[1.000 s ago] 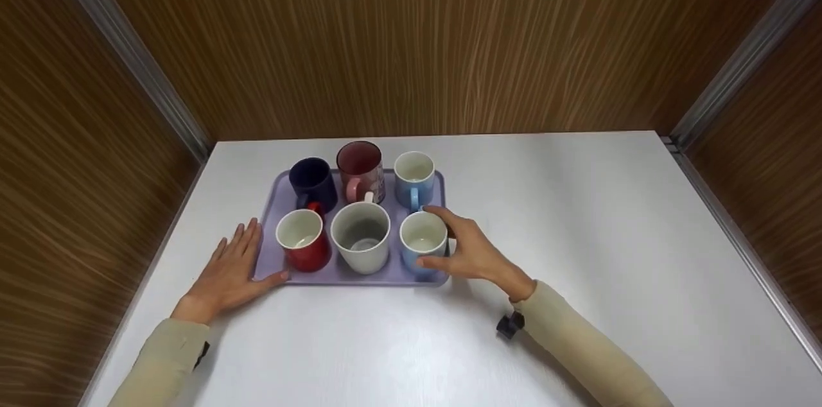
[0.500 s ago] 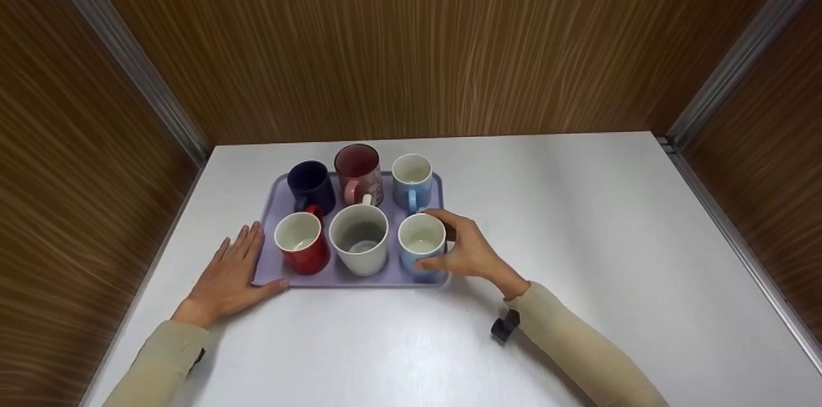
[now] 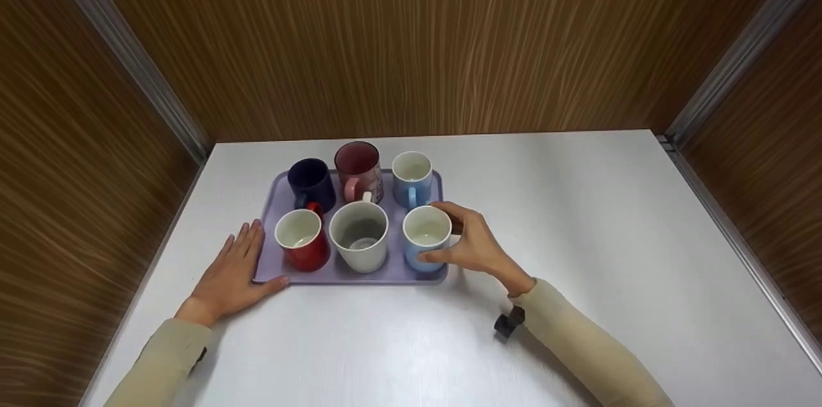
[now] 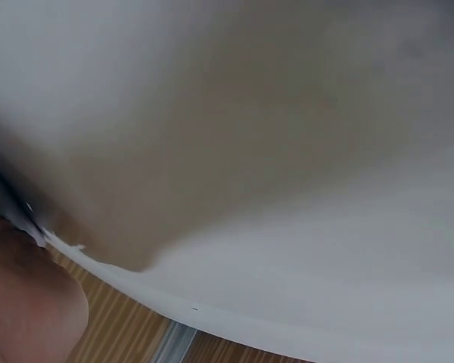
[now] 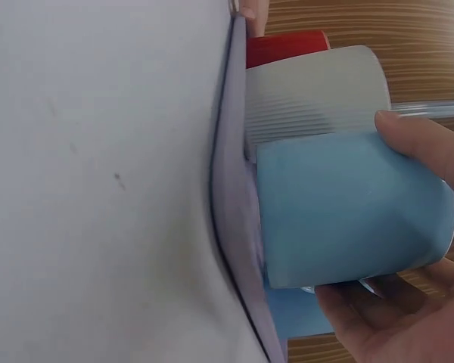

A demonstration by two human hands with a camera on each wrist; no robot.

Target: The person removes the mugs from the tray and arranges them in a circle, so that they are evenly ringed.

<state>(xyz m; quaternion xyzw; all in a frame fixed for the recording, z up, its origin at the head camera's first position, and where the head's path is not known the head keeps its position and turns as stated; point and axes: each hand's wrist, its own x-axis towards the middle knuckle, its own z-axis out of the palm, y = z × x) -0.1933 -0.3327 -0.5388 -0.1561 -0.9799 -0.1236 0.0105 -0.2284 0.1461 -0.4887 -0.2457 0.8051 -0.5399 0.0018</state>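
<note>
1. Light-blue mug: plain outside, white inside; at near right corner of purple tray.
2. Mouth up, long axis roughly vertical; handle hidden.
3. Right hand pinches mug; left hand straight-fingered, thumb spread, at tray's left edge.

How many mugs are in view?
6. Far row, left to right: navy mug, pink mug, blue mug. Near row: red mug, white mug, second blue mug, gripped by right hand. None look hidden.

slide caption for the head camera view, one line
Six mugs on a purple tray: right hand holding the front light blue mug, left hand at the tray's left edge.
</note>
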